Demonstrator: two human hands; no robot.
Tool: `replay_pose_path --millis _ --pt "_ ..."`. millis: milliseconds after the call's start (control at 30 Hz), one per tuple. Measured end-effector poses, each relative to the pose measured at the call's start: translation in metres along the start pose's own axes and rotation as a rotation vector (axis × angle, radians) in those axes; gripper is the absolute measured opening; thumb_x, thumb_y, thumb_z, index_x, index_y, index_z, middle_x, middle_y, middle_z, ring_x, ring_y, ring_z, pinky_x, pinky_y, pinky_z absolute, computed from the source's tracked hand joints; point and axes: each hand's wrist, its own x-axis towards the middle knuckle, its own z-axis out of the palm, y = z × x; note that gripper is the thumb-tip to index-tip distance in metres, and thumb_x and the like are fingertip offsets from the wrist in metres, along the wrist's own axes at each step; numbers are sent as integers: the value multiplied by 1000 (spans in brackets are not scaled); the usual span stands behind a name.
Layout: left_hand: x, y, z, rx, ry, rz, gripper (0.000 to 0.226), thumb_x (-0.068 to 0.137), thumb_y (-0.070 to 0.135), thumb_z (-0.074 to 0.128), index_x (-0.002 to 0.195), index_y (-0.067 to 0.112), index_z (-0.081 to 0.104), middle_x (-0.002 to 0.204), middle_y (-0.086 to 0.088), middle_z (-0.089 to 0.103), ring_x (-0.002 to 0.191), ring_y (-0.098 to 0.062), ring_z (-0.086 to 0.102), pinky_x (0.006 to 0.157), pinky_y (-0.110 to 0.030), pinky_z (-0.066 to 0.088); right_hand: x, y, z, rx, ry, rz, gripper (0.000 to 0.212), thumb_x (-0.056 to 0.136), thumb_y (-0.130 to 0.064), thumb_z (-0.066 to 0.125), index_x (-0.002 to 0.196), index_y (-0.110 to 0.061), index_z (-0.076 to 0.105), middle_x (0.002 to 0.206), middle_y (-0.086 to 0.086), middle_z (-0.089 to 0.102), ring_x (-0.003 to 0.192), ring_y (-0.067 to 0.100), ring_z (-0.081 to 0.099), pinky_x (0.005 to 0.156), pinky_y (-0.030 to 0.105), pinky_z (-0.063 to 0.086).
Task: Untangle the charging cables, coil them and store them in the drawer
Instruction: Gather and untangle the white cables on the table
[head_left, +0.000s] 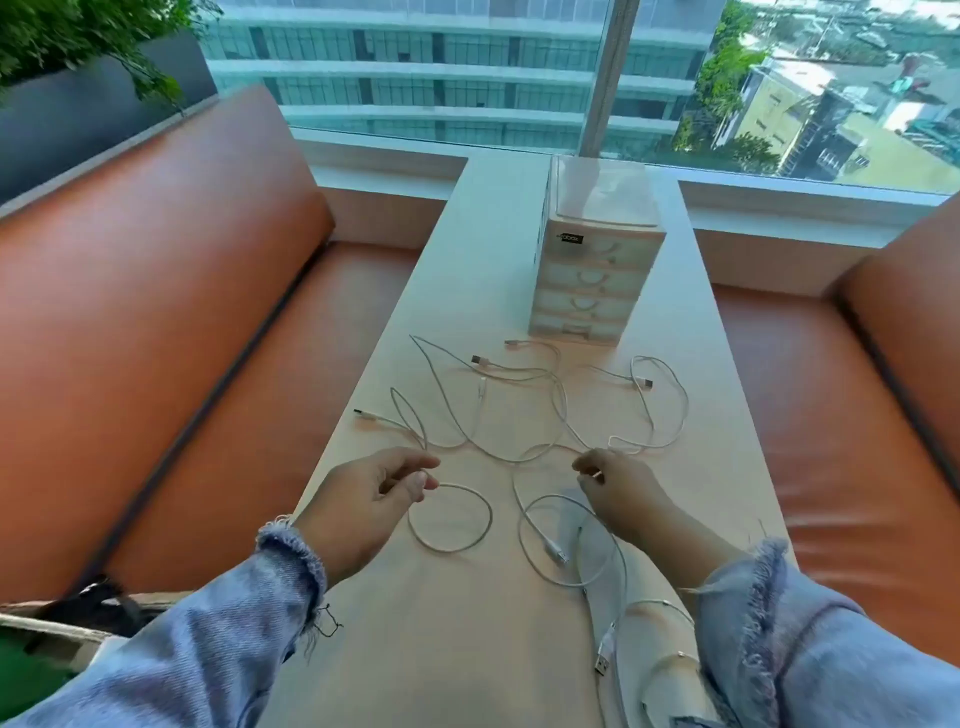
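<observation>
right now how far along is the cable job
Done: nothing yet; nothing is coiled, and all drawers of the drawer unit look shut. In hand: the left hand pinches one cable loop, the right hand pinches another strand of the white cables tangled on the table. Left: untangling, coiling, storing.

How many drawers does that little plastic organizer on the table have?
4, stacked in the organizer: top drawer, second drawer, third drawer, bottom drawer. None appears hidden.
</observation>
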Motion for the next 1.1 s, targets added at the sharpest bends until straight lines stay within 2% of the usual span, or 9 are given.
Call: replay_pose_path --millis 100,267,433,567,700,767,900,1000,1100 --pt "8 -5 3 -48 -12 -15 23 94 12 55 101 31 66 90 7 74 86 -5 67 84 -17 49 -2 13 3 77 77 56 21 89 -18 54 106 -21 66 108 -2 65 102 19 59 97 36 44" --pt "16 -3 16 -78 -49 -20 22 95 11 53 101 28 66 90 3 74 85 -4 68 79 -11 48 -14 28 11 97 83 36 24 91 -17 56 113 -18 65 105 -2 62 90 11 54 81 18 38" --pt "19 -1 21 -110 -51 -22 22 95 7 52 103 22 66 92 -3 73 83 -7 68 75 -9 48 -20 32 32 -83 -66 48 25 92 -24 53 115 -25 61 109 -3 48 105 21 55 81 25 42" --pt "16 6 24 -127 -42 2 23 95 7 52 102 23 66 90 -2 73 83 -8 68 75 -8 48 -16 18 6 24 -42 75 19 94 -30 55 96 -17 67 88 0 52 80 17 51 68 24 36" --pt "12 25 27 -151 -38 50 22 95 8 52 104 22 67 92 0 74 88 -7 68 76 -10 48 -35 -1 -41 114 -154 0 15 93 -27 56 81 -24 65 69 -3 54 52 9 41 51 21 34" --pt "11 39 32 -164 -60 78 22 95 10 53 106 22 67 95 2 74 93 -3 66 81 -11 48 -49 -13 -60 103 -166 -63 16 93 -28 57 81 -26 67 70 -4 57 51 7 41 51 19 35" --pt "6 66 54 -97 -177 168 19 95 29 53 109 28 66 98 10 74 100 4 63 89 -13 44 -80 -39 -89 82 -152 -195 15 92 -34 56 85 -28 68 82 6 63 60 15 47 60 29 42" --pt "-4 73 71 -3 -270 213 30 88 44 42 100 32 67 80 11 72 83 4 64 79 -9 43 -101 -52 -101 4 -81 -314 12 92 -33 57 91 -28 68 88 -6 60 69 7 49 69 29 44" --pt "-15 73 81 15 -296 215 36 98 39 39 89 20 69 56 3 55 57 -6 52 60 -11 39 -117 -51 -104 25 26 -372 8 91 -29 61 94 -26 68 86 -12 57 69 2 46 68 22 40"
